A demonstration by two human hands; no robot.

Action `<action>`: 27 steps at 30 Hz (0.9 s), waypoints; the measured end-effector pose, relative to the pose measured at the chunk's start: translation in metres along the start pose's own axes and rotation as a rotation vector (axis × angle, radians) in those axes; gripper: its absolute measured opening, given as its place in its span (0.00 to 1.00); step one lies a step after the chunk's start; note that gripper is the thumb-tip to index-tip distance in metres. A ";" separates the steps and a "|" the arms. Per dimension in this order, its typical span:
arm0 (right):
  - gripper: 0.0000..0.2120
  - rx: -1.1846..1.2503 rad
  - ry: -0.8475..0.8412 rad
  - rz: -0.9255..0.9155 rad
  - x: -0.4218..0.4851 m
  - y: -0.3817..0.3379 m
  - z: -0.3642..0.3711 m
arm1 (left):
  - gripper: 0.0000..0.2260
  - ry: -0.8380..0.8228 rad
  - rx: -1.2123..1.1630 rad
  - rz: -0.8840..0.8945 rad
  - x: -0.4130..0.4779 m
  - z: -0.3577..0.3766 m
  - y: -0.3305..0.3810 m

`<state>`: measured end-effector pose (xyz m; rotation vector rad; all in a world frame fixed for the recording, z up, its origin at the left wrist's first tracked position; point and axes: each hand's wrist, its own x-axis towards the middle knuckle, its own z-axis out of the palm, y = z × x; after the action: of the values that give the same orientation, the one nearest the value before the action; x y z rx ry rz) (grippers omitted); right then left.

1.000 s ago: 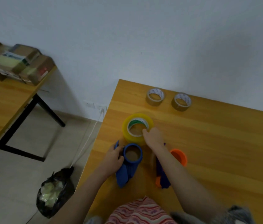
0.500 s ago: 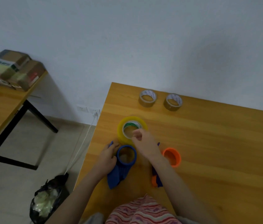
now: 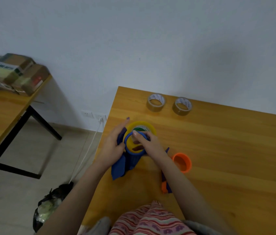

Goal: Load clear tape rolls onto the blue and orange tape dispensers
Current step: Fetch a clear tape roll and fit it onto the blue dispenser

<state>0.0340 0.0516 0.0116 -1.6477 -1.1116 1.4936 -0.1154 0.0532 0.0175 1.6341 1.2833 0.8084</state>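
My left hand (image 3: 112,145) grips the blue tape dispenser (image 3: 119,167) by its side, index finger stretched out. The dispenser's round blue hub (image 3: 128,150) overlaps the near edge of the yellow-tinted clear tape roll (image 3: 142,126). My right hand (image 3: 148,144) lies over the hub and the roll, its fingertips on the hub's far rim and closed around the roll's near side. The orange dispenser (image 3: 182,162) stands to the right on the wooden table (image 3: 227,150), with its handle (image 3: 165,188) partly hidden under my right forearm.
Two brown tape rolls (image 3: 156,102) (image 3: 182,106) stand near the table's far edge by the wall. The table's left edge runs just left of my left hand. Beyond it are a black rubbish bag (image 3: 49,211) on the floor and a second table with cardboard boxes (image 3: 13,72).
My left hand has carried the blue dispenser away from me until its hub overlaps the clear roll. My right hand has shifted from the roll's core onto the hub and roll together.
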 end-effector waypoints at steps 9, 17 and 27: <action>0.09 0.186 0.141 -0.178 -0.005 -0.021 -0.019 | 0.15 0.100 -0.587 -0.372 0.009 0.006 0.018; 0.18 0.260 0.308 -0.041 -0.009 -0.036 -0.020 | 0.15 0.263 -0.648 -0.406 0.016 0.025 0.032; 0.14 0.541 0.377 0.034 -0.013 -0.037 -0.021 | 0.15 0.321 -0.650 -0.375 0.020 0.038 0.033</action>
<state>0.0490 0.0575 0.0535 -1.4752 -0.4265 1.2827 -0.0641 0.0611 0.0320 0.7447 1.3035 1.1275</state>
